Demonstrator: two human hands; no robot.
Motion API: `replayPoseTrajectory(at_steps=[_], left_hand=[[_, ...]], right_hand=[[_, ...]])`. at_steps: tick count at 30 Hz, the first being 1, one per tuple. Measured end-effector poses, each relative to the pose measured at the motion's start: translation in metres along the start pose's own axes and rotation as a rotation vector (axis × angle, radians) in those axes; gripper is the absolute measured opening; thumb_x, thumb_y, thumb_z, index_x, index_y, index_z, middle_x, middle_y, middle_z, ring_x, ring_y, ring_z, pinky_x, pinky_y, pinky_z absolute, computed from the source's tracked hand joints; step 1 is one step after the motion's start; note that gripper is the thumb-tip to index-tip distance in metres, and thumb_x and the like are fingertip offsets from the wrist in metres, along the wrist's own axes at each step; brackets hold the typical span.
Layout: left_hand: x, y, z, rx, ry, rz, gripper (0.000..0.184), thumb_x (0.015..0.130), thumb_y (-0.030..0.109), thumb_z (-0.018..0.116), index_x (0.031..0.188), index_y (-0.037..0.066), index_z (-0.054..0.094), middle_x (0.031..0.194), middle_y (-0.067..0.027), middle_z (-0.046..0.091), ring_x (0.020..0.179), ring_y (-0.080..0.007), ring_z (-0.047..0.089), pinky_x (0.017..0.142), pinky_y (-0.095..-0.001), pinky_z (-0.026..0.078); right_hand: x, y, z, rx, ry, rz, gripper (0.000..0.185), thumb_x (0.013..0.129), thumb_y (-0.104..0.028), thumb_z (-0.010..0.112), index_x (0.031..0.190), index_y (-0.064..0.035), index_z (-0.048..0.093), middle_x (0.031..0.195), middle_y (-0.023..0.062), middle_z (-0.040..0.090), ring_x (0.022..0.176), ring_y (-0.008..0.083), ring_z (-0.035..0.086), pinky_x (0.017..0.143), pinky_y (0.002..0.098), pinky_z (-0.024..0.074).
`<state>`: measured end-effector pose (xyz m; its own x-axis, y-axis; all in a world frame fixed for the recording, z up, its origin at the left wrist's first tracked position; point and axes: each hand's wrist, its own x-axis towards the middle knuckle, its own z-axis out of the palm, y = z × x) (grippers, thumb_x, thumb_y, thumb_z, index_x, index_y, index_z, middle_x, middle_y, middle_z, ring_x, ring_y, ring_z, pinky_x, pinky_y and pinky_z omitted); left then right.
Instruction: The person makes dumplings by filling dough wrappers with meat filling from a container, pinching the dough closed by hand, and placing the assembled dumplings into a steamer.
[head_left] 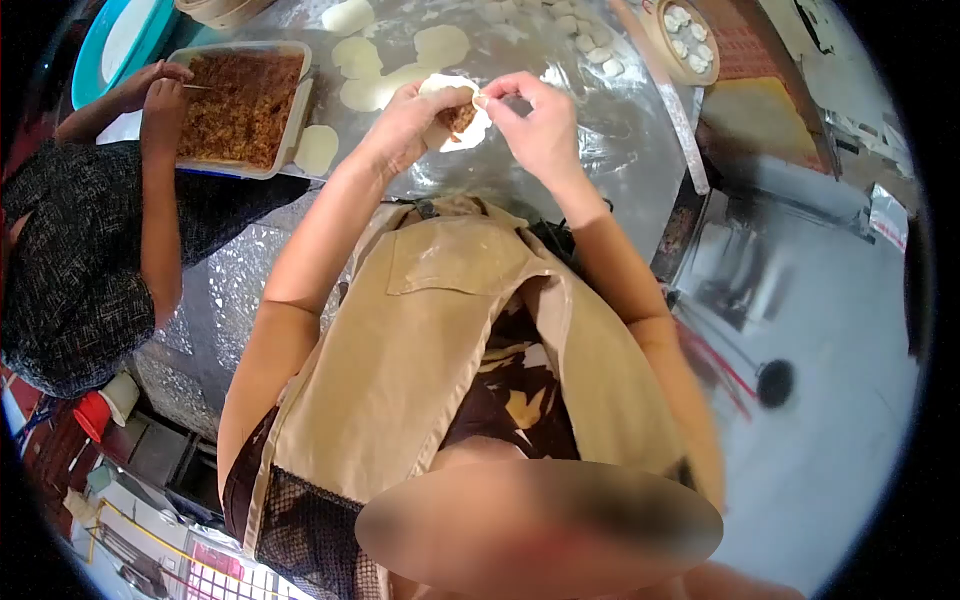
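Note:
A round dough wrapper (468, 136) with brown filling (459, 119) in its middle is held up over the metal table. My left hand (408, 122) cups the wrapper from the left, with the thumb lying across the filling. On the other side my right hand (536, 120) pinches the wrapper's upper right edge between thumb and fingertips. The wrapper stands partly open, and the filling shows. Behind my hands, several flat dough rounds (356, 58) lie on the floured table.
A co-worker's hands (163, 95) are at a plastic tub (305, 85) of brown filling on the left. A teal basin (88, 62) stands behind it. Small dough pieces (594, 40) lie at the back. A bamboo steamer (652, 40) with white buns sits at the right edge.

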<state>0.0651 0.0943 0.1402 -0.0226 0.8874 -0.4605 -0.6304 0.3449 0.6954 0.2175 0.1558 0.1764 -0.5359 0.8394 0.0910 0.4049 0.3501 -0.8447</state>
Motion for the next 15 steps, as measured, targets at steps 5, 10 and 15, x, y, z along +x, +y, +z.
replayPoseTrajectory(at_steps=[5,10,15], left_hand=[[0.007,0.001,0.009,0.041,-0.059,-0.069,0.024,0.081,0.011,0.059,0.1,-0.003,0.054,0.09,-0.0094,0.06,0.077,-0.0166,0.061,0.067,-0.0296,0.053],[0.003,0.008,0.021,-0.071,0.033,0.029,0.027,0.083,0.01,0.057,0.105,-0.003,0.051,0.096,-0.0112,0.059,0.085,-0.0183,0.061,0.072,-0.0303,0.053],[0.012,0.002,0.014,0.086,-0.028,-0.007,0.027,0.085,0.011,0.056,0.107,-0.002,0.05,0.097,-0.0115,0.059,0.086,-0.018,0.061,0.074,-0.0297,0.053]], right_hand=[[-0.002,0.007,-0.012,-0.002,0.04,-0.015,0.013,0.073,-0.012,0.067,0.083,-0.0039,0.064,0.081,0.0061,0.066,0.076,0.0182,0.063,0.07,0.0282,0.0479],[-0.003,0.025,-0.014,0.145,0.143,0.067,0.018,0.074,-0.014,0.069,0.086,-0.0014,0.065,0.081,0.0042,0.066,0.073,0.0167,0.062,0.068,0.0268,0.0473],[-0.004,0.031,-0.022,0.185,-0.063,0.345,0.019,0.074,-0.014,0.068,0.087,-0.0009,0.064,0.081,0.0033,0.065,0.071,0.0154,0.06,0.067,0.0274,0.0461]])
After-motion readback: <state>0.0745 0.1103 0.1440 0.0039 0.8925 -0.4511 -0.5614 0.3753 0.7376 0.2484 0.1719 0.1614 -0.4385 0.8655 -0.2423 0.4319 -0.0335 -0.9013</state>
